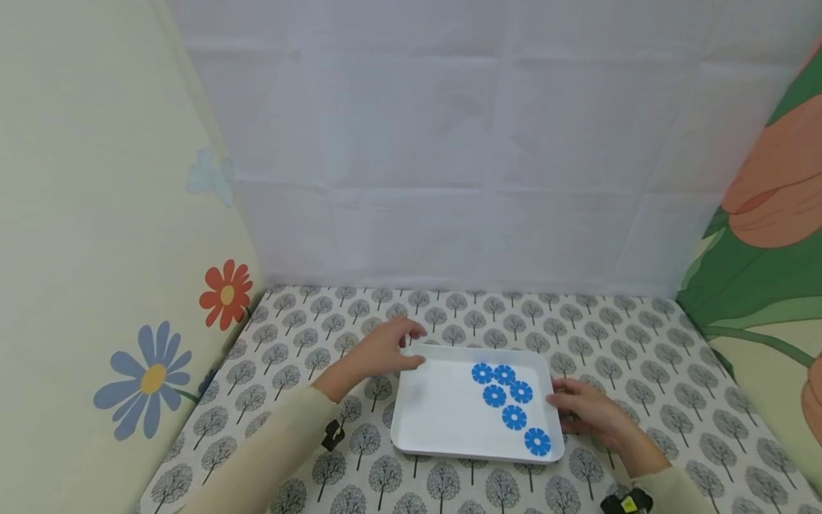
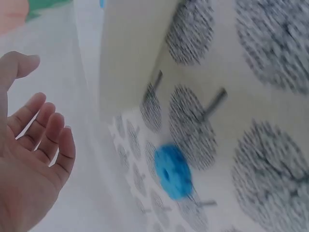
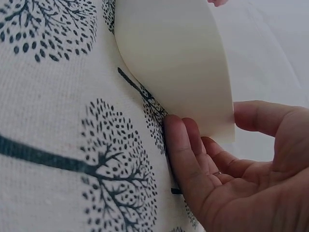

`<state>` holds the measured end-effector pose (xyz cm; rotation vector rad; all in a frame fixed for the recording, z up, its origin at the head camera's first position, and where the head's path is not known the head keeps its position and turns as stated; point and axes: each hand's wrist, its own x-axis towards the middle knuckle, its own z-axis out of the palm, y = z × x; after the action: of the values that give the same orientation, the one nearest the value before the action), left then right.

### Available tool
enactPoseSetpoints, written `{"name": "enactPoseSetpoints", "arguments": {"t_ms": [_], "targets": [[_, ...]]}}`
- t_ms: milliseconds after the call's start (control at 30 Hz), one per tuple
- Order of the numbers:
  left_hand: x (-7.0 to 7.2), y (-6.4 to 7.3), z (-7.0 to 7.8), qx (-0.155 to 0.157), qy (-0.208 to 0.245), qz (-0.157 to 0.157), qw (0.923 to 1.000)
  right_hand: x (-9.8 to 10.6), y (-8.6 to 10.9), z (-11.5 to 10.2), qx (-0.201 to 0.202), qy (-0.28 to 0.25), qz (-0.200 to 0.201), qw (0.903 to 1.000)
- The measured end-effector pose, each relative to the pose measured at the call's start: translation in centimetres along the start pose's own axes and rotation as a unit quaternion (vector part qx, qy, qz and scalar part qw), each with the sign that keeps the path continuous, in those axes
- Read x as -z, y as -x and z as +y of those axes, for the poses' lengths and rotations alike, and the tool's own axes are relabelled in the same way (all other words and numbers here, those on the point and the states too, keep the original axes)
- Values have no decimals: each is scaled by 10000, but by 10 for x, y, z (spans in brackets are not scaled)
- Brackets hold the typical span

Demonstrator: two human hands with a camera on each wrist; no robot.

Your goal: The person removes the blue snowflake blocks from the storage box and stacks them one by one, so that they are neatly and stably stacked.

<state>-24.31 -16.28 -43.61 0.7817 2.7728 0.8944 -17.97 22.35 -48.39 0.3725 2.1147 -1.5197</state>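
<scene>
A white rectangular tray [image 1: 437, 417] lies on the tablecloth, with several blue notched plastic discs [image 1: 514, 417] spread over its right half. At the tray's far left corner is my left hand [image 1: 384, 348], thumb and fingers apart and loosely bent, with nothing between them. My right hand [image 1: 589, 410] holds the tray's right side. In the right wrist view the thumb meets the upper edge of the tray wall [image 3: 174, 58] and the fingers curl at its lower edge. The left wrist view shows one blue disc [image 2: 173, 171] on the cloth outside the tray; the head view does not show it.
A tree-print cloth [image 1: 443, 482] covers the table. A white sheet [image 1: 449, 143] hangs behind it. Flower-painted walls [image 1: 83, 214] stand at both sides. Each wrist wears a dark strap [image 1: 332, 435].
</scene>
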Motion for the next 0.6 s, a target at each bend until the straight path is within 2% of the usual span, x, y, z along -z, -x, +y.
{"name": "enactPoseSetpoints", "arguments": {"t_ms": [133, 267, 600], "targets": [[-10, -8, 22, -175, -49, -248, 9995, -1, 0, 0, 11, 3, -8, 10000], [-21, -15, 38, -318, 34, -524, 9981, -1, 1, -1, 26, 48, 24, 10000], [-49, -30, 62, -482, -175, -1037, 9933, 0, 0, 0, 143, 51, -13, 9999]]}}
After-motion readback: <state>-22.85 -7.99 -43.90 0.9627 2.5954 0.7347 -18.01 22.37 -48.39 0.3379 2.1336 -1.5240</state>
